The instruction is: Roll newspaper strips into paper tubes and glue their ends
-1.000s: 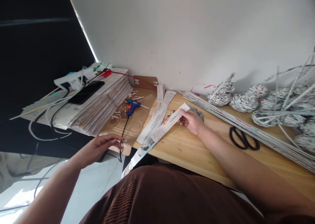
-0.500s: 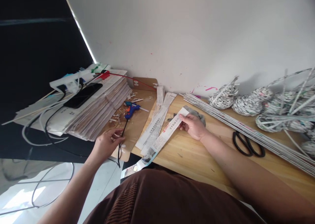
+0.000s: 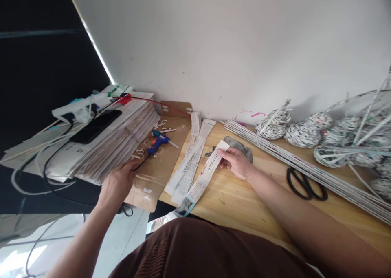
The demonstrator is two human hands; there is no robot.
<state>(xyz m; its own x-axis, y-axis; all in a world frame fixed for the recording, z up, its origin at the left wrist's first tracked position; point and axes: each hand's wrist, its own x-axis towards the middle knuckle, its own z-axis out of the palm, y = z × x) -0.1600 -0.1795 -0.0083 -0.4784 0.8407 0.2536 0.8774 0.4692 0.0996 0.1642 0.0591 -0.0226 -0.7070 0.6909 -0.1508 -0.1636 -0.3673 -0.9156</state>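
My right hand [image 3: 236,162] pinches the upper end of a printed paper strip [image 3: 207,173], which runs down toward my lap. At the front edge of the paper stack, my left hand [image 3: 117,183] is closed around the black cord of the blue glue gun [image 3: 158,142]; some of its fingertips are hidden. The glue gun lies on a brown cardboard sheet [image 3: 152,184] among white scraps. More newspaper strips [image 3: 189,164] lie overlapping between the cardboard and the held strip. A grey cloth [image 3: 240,146] sits behind my right hand.
A phone [image 3: 96,126] and a white power strip [image 3: 81,109] rest on the tall paper stack [image 3: 122,141]. Rolled paper sticks [image 3: 275,157] cross the wooden table [image 3: 244,202] beside black-handled scissors [image 3: 306,184]. Woven paper pieces [image 3: 273,124] line the wall.
My left hand has moved left toward the stack with the cord, and the glue gun has turned and shifted slightly left. My right hand still holds the strip. The view has shifted a little.
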